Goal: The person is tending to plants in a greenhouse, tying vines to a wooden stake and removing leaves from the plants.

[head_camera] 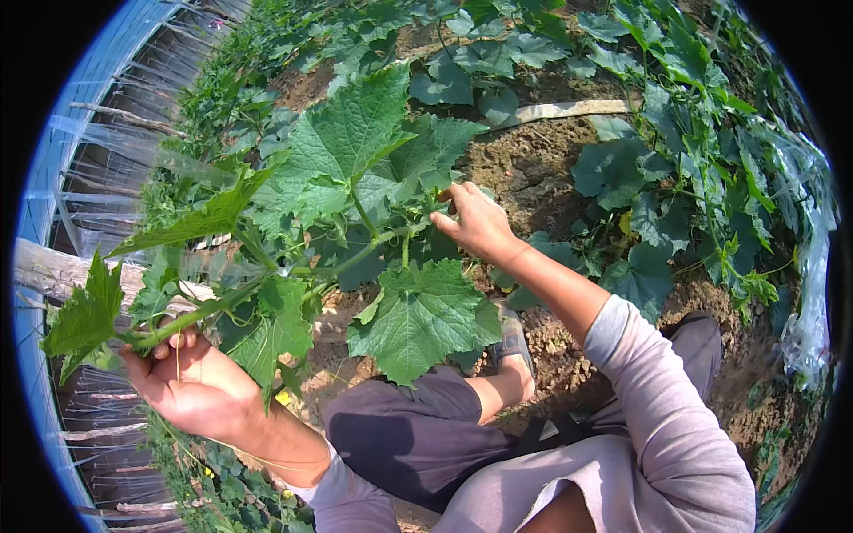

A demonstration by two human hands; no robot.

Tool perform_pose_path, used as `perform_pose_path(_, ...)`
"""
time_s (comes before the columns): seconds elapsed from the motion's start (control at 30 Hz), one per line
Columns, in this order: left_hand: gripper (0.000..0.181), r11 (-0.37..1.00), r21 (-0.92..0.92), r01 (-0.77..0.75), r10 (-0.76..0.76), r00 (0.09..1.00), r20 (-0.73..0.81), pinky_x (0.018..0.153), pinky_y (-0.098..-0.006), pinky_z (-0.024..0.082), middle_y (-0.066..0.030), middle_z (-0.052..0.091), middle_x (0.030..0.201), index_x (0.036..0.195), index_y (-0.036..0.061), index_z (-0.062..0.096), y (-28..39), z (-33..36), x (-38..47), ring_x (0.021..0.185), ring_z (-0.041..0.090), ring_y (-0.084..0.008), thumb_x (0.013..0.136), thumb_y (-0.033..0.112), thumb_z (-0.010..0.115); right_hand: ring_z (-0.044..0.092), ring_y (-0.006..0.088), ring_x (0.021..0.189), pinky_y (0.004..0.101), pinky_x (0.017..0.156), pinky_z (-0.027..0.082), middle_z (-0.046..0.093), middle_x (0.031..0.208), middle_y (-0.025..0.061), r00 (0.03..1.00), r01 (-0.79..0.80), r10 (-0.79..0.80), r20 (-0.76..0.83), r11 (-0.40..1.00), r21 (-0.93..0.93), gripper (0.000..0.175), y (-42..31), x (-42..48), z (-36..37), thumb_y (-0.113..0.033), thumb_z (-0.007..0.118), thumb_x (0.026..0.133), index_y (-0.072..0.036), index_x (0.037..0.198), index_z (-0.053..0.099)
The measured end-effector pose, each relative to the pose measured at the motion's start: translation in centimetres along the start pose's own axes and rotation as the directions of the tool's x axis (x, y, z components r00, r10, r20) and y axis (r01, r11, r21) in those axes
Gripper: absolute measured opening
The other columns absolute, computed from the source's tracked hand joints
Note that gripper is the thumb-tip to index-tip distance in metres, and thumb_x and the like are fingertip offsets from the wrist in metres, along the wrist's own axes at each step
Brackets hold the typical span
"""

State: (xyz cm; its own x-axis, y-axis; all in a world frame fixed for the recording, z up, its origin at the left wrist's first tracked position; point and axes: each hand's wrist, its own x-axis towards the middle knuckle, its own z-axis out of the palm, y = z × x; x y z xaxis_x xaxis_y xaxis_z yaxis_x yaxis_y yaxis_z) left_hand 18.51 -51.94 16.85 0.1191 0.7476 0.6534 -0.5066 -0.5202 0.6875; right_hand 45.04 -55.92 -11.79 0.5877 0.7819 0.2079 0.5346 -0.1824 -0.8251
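Note:
A thick green gourd-type vine stem (341, 264) with broad lobed leaves and curling tendrils crosses in front of me. My left hand (200, 383) is palm up at the lower left, its thumb and fingers closed around the stem near its growing end. A thin string hangs from these fingers and runs along the wrist. My right hand (474, 223) is at the stem's other visible end, thumb and forefinger at a small leafy node; whether they pinch it is unclear. A large leaf (418, 321) hangs below the stem between the hands.
A wooden pole (60, 270) lies behind my left hand. Clear plastic film (808, 320) hangs at the right edge beside more vines. Dry soil (526, 166) and a pale strip (573, 112) show beyond my right hand. My bent legs and sandalled foot (513, 340) are below.

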Motion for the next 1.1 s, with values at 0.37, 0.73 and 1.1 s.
perform_pose_path(0.37,0.029,0.995,0.006,-0.1,0.1,0.994,-0.043,0.069,-0.0295,0.042,-0.0015,0.058,0.082,0.112,0.0035,0.061,0.7,2.2,-1.5,0.071,0.048,-0.0118,0.106,0.029,0.049,0.064,0.0364,0.105,0.0436,0.092,0.052,0.067,0.102,0.0183,0.973,0.163,-0.153,0.173,0.986,-0.045,0.03,1.0,1.0,2.7,-0.025,0.072,0.084,-0.008,0.109,0.071)
perform_pose_path(0.73,0.025,0.996,-0.028,-0.084,0.08,0.99,-0.113,0.066,-0.028,0.044,-0.003,0.063,0.082,0.108,0.0034,0.064,0.8,2.7,-1.6,0.067,0.051,-0.0122,0.106,0.025,0.051,0.067,0.0359,0.097,0.0452,0.081,0.054,0.072,0.098,0.0126,0.873,0.473,-0.487,0.039,0.823,-0.315,0.023,3.4,-0.5,2.5,-0.022,0.064,0.083,-0.012,0.103,0.072)
perform_pose_path(1.1,0.026,0.995,-0.025,-0.096,0.094,0.993,-0.068,0.065,-0.0263,0.043,-0.0017,0.063,0.082,0.106,0.0035,0.066,0.5,3.6,-1.9,0.068,0.05,-0.0107,0.104,0.027,0.056,0.067,0.0375,0.101,0.0481,0.091,0.049,0.072,0.11,0.0131,0.948,0.308,-0.238,0.209,0.848,-0.43,0.029,5.1,-0.8,3.9,-0.023,0.062,0.086,-0.012,0.111,0.071)
